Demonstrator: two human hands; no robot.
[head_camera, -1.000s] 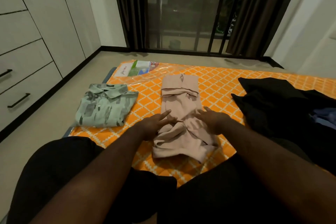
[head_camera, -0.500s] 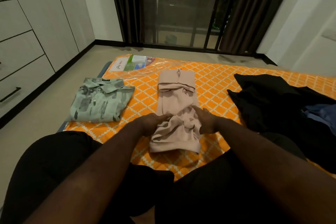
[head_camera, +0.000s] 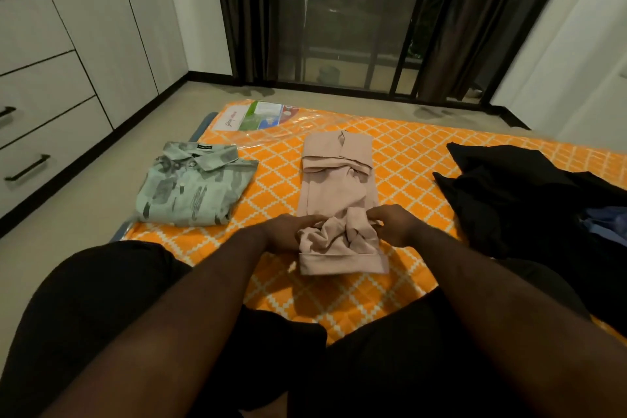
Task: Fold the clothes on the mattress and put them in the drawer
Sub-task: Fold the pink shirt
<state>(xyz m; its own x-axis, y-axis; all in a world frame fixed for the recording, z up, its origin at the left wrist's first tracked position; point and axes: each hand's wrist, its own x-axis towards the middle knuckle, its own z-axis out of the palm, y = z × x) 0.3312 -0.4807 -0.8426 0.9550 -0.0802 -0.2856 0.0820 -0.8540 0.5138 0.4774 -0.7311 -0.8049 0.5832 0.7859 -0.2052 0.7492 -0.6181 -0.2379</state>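
Head view, L to R. Far L: white cabinet w/ stacked drawers, all closed, dark bar handles.

On the L corner of the mattress lies the green shirt, folded to a neat rectangle, collar away from the viewer. The mattress is orange w/ white lattice print, under clear plastic w/ a printed label at the far edge.

L forearm, bare, runs from lower L up toward centre. The left hand sits back-of-hand up at the L edge of the pink garment, fingers curled into the bunched cloth and gripping it.

The pink garment lies lengthwise at mattress centre. Its far part is flat w/ sleeves folded across. Its near part is gathered into a crumpled ridge between the two hands, and the hem lies flat on the mattress below them.

The right hand mirrors the L: forearm enters from lower R, thumb and fingers pinching the cloth at the R end of the ridge. The hands are near each other, not touching, cloth between.

R of this is a heap of black clothes, unfolded, apart from the pink garment. A blue garment shows at its R edge.

Foreground: knees in black fabric at the near mattress edge. Background: dark curtains either side of a glass door.
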